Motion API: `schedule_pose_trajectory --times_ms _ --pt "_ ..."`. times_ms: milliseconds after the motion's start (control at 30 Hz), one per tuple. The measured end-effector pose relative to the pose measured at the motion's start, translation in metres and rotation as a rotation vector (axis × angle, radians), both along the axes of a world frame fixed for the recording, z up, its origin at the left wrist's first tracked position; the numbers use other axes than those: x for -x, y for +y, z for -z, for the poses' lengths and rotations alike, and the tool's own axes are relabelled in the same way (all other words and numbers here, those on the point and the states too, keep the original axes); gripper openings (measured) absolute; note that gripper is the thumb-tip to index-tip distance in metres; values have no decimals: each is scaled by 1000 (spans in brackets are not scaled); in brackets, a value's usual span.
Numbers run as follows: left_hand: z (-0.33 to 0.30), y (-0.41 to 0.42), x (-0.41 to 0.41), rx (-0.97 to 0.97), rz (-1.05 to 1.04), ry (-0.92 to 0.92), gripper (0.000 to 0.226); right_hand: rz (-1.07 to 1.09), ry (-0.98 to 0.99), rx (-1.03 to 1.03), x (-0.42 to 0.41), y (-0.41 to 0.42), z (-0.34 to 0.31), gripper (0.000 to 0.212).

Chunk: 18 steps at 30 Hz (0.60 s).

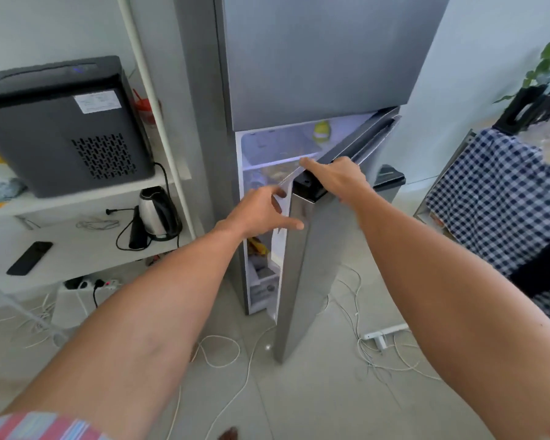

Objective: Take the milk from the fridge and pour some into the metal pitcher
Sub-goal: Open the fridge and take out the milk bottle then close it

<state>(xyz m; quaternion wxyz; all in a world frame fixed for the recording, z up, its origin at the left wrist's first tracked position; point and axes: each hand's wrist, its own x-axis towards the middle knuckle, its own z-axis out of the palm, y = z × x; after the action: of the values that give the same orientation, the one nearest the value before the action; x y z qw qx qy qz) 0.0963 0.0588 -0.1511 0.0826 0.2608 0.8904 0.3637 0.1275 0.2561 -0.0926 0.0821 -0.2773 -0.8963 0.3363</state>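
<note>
A tall grey fridge [315, 58] stands straight ahead. Its lower door [305, 265] is swung partly open toward me, hinged on the right. My right hand [334, 176] grips the top edge of that door. My left hand [261, 214] hovers with fingers spread at the door's free edge, holding nothing. Inside, a lit shelf [280, 147] with a yellow-green item [322, 130] and some packets lower down [258, 249] show through the gap. I cannot make out a milk container or a metal pitcher.
A white shelf unit [77, 201] on the left carries a black appliance [61, 122], a steel kettle [158, 214] and a phone [29, 258]. White cables and power strips [381, 336] lie on the floor. A checked cloth [505, 192] hangs at the right.
</note>
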Motion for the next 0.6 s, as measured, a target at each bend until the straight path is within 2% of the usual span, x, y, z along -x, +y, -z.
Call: schedule_pose_trajectory --times_ms 67,167,233,300,467,600 --pt "0 8 -16 70 42 16 96 -24 -26 6 -25 22 -4 70" --pt "-1 29 -38 118 112 29 79 -57 -40 10 -62 60 -6 47" --pt "0 50 -50 130 166 63 58 -73 -73 -24 -85 85 -9 45" --pt "2 75 -60 157 210 116 48 -79 -102 -57 -107 109 -13 50" --pt "11 140 -79 227 332 179 47 -44 -84 -162 -162 161 -15 40" --pt "19 184 -86 302 452 212 45 36 -99 -208 -194 197 -16 41"
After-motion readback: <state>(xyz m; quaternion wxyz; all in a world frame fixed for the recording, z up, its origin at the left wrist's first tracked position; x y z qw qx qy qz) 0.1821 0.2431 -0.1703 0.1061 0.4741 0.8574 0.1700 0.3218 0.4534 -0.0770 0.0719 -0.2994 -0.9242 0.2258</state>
